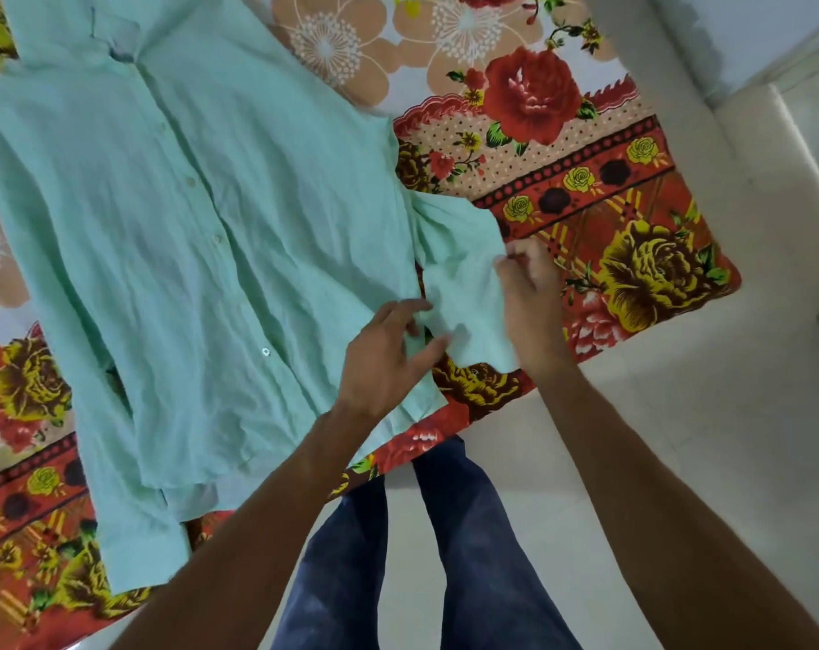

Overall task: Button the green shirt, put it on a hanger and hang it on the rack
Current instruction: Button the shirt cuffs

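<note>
Green shirt (220, 227) flat on floral bedsheet (585, 204) — left hand (388, 354) presses straight-fingered on its side edge, right hand (529, 293) pinches the sleeve (459, 274) just beside it.

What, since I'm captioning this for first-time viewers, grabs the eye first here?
A pale mint-green button-front shirt lies spread flat across the left and centre, on a loud red, orange and yellow floral bedsheet. At the shirt's right edge, the left hand rests on the fabric while the right hand pinches the end of the folded sleeve.
</note>
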